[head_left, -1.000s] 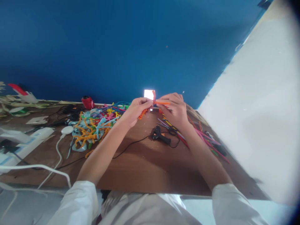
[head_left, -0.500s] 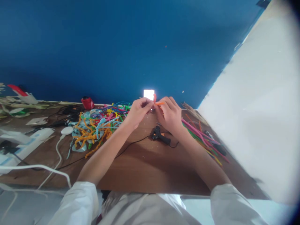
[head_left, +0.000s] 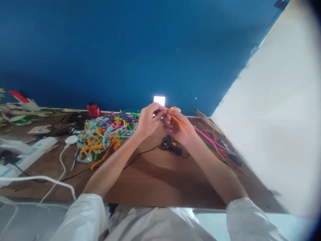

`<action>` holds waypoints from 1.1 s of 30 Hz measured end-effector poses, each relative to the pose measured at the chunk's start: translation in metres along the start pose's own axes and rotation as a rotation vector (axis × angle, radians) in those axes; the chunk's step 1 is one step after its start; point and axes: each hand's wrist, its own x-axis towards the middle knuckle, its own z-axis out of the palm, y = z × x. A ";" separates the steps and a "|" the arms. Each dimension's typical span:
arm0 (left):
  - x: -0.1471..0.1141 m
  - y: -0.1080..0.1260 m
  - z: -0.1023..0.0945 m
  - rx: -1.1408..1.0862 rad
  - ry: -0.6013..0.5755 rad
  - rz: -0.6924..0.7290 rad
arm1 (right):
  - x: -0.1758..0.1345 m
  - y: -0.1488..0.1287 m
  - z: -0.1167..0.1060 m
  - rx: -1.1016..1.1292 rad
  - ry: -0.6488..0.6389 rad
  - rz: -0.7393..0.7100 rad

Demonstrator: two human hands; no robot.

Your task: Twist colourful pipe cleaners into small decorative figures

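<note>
My left hand (head_left: 148, 122) is closed in a pinch on an orange pipe cleaner (head_left: 180, 123), held up over the table. My right hand (head_left: 178, 130) is turned palm inward beside it, its fingers curled at the pipe cleaner, whose free end slants down across the palm. The exact grip of the right fingertips is partly hidden. A black glue gun (head_left: 172, 145) lies on the table below both hands. Behind them, against the wall, glows a small bright white rectangle (head_left: 159, 100).
A tangled heap of colourful pipe cleaners (head_left: 105, 134) lies at the left. More straight ones (head_left: 213, 144) lie beside my right forearm. A white power strip (head_left: 32, 157), white cables, and a red object (head_left: 93, 110) are farther left. Blue wall (head_left: 125, 50) bounds the back.
My right hand has rolled so that its palm shows. The orange pipe cleaner now slants down across it, with more of its length visible. My left hand stays nearly in place.
</note>
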 end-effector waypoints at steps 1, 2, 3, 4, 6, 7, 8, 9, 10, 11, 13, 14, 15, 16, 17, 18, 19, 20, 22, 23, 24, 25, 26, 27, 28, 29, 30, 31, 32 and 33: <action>0.000 0.000 0.000 0.001 0.007 0.003 | 0.001 0.000 -0.001 0.024 -0.020 0.025; 0.000 -0.001 0.001 -0.012 0.013 -0.006 | 0.002 0.000 -0.002 0.005 -0.029 0.016; 0.001 -0.001 0.001 -0.033 0.017 -0.025 | 0.003 0.000 -0.004 -0.052 -0.029 -0.019; 0.001 -0.002 0.001 -0.056 0.023 -0.049 | 0.005 0.001 -0.007 -0.141 -0.020 -0.078; 0.003 -0.002 0.000 -0.098 0.034 -0.103 | 0.009 0.001 -0.014 -0.388 0.036 -0.275; 0.003 -0.002 0.000 -0.123 0.036 -0.136 | 0.010 0.000 -0.018 -0.533 0.090 -0.409; 0.004 -0.002 -0.001 -0.156 0.032 -0.175 | 0.011 -0.002 -0.022 -0.674 0.149 -0.558; 0.004 -0.001 -0.002 -0.197 0.018 -0.219 | 0.011 -0.006 -0.026 -0.793 0.208 -0.709; 0.005 0.000 -0.002 -0.244 -0.003 -0.264 | 0.011 -0.010 -0.030 -0.892 0.239 -0.824; 0.005 0.001 -0.003 -0.289 -0.029 -0.304 | 0.010 -0.015 -0.033 -0.995 0.237 -0.914; 0.005 0.003 -0.003 -0.363 -0.083 -0.359 | 0.007 -0.026 -0.040 -1.196 0.150 -1.024; 0.005 0.004 -0.004 -0.390 -0.110 -0.374 | 0.005 -0.031 -0.042 -1.294 0.076 -1.048; 0.005 0.004 -0.004 -0.410 -0.134 -0.386 | 0.003 -0.035 -0.043 -1.371 -0.007 -1.058; 0.005 0.004 -0.005 -0.424 -0.155 -0.398 | 0.001 -0.038 -0.045 -1.434 -0.080 -1.054; 0.005 0.004 -0.005 -0.435 -0.172 -0.410 | 0.000 -0.041 -0.045 -1.484 -0.133 -1.048; 0.005 0.004 -0.006 -0.442 -0.184 -0.423 | -0.001 -0.042 -0.045 -1.522 -0.166 -1.044; 0.006 0.003 -0.007 -0.446 -0.193 -0.436 | -0.002 -0.043 -0.045 -1.556 -0.181 -1.042; 0.006 0.002 -0.008 -0.448 -0.199 -0.448 | -0.002 -0.043 -0.045 -1.587 -0.183 -1.045; 0.006 0.001 -0.008 -0.447 -0.222 -0.464 | -0.002 -0.041 -0.044 -1.647 -0.173 -1.056; 0.006 0.001 -0.009 -0.443 -0.240 -0.465 | -0.001 -0.040 -0.043 -1.674 -0.165 -1.057; 0.006 0.001 -0.008 -0.437 -0.258 -0.459 | -0.001 -0.038 -0.042 -1.695 -0.151 -1.054; 0.006 0.001 -0.008 -0.427 -0.273 -0.447 | 0.000 -0.037 -0.041 -1.711 -0.134 -1.043; 0.005 0.001 -0.007 -0.413 -0.278 -0.429 | 0.001 -0.035 -0.040 -1.715 -0.114 -1.025; 0.005 0.001 -0.007 -0.394 -0.273 -0.410 | 0.001 -0.032 -0.038 -1.708 -0.091 -1.001; 0.004 0.001 -0.006 -0.374 -0.258 -0.392 | 0.002 -0.030 -0.037 -1.686 -0.060 -0.979; 0.004 0.000 -0.005 -0.352 -0.234 -0.373 | 0.003 -0.026 -0.036 -1.652 -0.025 -0.958; 0.004 0.000 -0.005 -0.325 -0.205 -0.355 | 0.004 -0.023 -0.034 -1.606 0.005 -0.938; 0.004 0.000 -0.004 -0.293 -0.169 -0.339 | 0.005 -0.019 -0.032 -1.547 0.025 -0.922; 0.004 0.000 -0.004 -0.259 -0.131 -0.322 | 0.006 -0.015 -0.031 -1.482 0.035 -0.906; 0.005 0.000 -0.005 -0.226 -0.097 -0.305 | 0.008 -0.011 -0.029 -1.413 0.035 -0.892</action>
